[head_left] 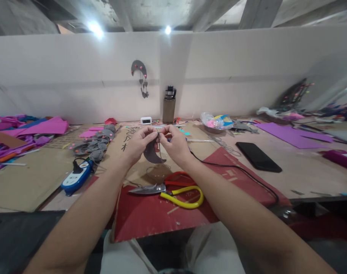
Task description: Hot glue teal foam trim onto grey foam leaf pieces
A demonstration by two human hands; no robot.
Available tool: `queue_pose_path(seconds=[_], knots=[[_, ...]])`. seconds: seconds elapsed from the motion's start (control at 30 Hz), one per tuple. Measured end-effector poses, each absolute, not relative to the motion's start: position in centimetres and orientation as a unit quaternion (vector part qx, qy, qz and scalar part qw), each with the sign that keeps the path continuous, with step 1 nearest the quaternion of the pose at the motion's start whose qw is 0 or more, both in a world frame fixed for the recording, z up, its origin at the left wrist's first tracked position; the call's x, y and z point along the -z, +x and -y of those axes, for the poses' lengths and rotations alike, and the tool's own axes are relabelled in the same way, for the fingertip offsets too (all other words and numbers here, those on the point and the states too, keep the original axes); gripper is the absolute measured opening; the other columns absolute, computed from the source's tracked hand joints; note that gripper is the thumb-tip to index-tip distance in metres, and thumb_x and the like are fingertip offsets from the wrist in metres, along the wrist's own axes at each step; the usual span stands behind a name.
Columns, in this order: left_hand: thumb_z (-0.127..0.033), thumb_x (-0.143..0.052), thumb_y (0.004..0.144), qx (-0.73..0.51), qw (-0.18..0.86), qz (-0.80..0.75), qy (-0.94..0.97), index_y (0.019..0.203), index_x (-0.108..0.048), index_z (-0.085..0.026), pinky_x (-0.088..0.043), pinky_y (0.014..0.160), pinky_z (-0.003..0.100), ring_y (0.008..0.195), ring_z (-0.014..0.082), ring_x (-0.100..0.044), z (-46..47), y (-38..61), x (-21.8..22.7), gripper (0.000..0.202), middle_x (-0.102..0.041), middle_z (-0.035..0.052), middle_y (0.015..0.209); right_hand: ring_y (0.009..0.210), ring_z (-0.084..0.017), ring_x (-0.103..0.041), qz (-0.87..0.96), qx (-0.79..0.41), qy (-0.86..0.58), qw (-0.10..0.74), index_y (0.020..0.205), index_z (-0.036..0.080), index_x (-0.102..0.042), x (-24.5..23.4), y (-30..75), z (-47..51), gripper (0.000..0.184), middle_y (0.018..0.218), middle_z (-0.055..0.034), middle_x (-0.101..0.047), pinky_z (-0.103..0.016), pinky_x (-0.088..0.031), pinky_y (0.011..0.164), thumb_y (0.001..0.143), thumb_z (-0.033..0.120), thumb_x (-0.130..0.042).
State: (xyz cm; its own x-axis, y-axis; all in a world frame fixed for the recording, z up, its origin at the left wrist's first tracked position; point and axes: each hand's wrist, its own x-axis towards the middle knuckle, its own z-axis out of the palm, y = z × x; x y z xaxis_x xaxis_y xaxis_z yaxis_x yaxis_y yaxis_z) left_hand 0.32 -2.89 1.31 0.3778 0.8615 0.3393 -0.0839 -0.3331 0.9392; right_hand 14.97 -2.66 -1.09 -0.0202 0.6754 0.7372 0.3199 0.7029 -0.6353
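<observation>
A dark grey felt crescent (154,155) hangs at the centre, its upper tip pinched in the closed fingers of my left hand (140,141). Close against that tip, my right hand (175,146) is closed in a pinch on a thin cord (160,149) that runs down beside the crescent. The exact spot where the fingertips meet is too small to make out. Below the hands lie scissors (173,190) with one red and one yellow handle, blades to the left, on a red board (144,222).
Left are a blue-and-white power strip (78,178), grey felt pieces (97,146) and pink-purple sheets (39,128). A bottle (169,106) and small clock (146,121) stand behind. Right are a black phone (258,156), a bowl (216,127) and purple sheets (293,136). A crescent ornament (139,68) hangs on the wall.
</observation>
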Motion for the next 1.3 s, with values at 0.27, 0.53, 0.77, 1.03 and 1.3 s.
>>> queue_pose_path(seconds=[0.27, 0.53, 0.77, 1.03, 1.3], knots=[[-0.038, -0.07, 0.073, -0.519, 0.5, -0.294, 0.628, 0.076, -0.057, -0.016, -0.045, 0.05, 0.022, 0.049, 0.0098, -0.054, 2.6, 0.9, -0.6, 0.026, -0.058, -0.0018, 0.059, 0.074, -0.015, -0.056, 0.719, -0.123, -0.353, 0.586, 0.084, 0.021, -0.051, 1.5, 14.9, 2.5, 0.002, 0.078, -0.0026, -0.059, -0.032, -0.046, 0.072, 0.082, 0.02, -0.05], [-0.035, -0.074, 0.066, -0.546, 0.53, -0.306, 0.572, 0.069, -0.056, -0.016, -0.047, 0.052, 0.022, 0.048, 0.0085, -0.052, 2.5, 1.2, -0.5, 0.026, -0.057, -0.0025, 0.058, 0.067, -0.012, -0.055, 0.696, -0.14, -0.332, 0.621, 0.085, 0.021, -0.043, 1.2, 14.5, 2.8, 0.013, 0.077, 0.0007, -0.054, -0.028, -0.047, 0.064, 0.079, 0.021, -0.054], [-0.037, -0.076, 0.063, -0.565, 0.517, -0.336, 0.549, 0.069, -0.057, -0.017, -0.048, 0.052, 0.022, 0.051, 0.0086, -0.053, 2.6, 1.3, -0.4, 0.029, -0.058, -0.0024, 0.061, 0.069, -0.011, -0.051, 0.694, -0.196, -0.339, 0.604, 0.089, 0.02, -0.047, 1.5, 14.3, 2.7, 0.016, 0.085, -0.001, -0.056, -0.027, -0.046, 0.063, 0.079, 0.027, -0.058], [-0.036, -0.076, 0.062, -0.592, 0.483, -0.358, 0.537, 0.071, -0.058, -0.017, -0.048, 0.049, 0.021, 0.051, 0.008, -0.05, 2.5, 1.2, -0.4, 0.027, -0.055, -0.0031, 0.062, 0.071, -0.011, -0.05, 0.67, -0.249, -0.342, 0.61, 0.089, 0.02, -0.046, 1.4, 14.0, 3.1, 0.018, 0.087, -0.0011, -0.052, -0.025, -0.045, 0.062, 0.081, 0.031, -0.057], [-0.033, -0.074, 0.064, -0.604, 0.515, -0.339, 0.505, 0.074, -0.059, -0.018, -0.048, 0.054, 0.02, 0.058, 0.0082, -0.052, 2.2, 1.2, -0.1, 0.024, -0.056, -0.0027, 0.068, 0.081, -0.015, -0.056, 0.719, -0.146, -0.318, 0.601, 0.098, 0.02, -0.054, 1.5, 14.2, 3.7, 0.013, 0.093, -0.0052, -0.061, -0.03, -0.047, 0.073, 0.088, 0.025, -0.047]])
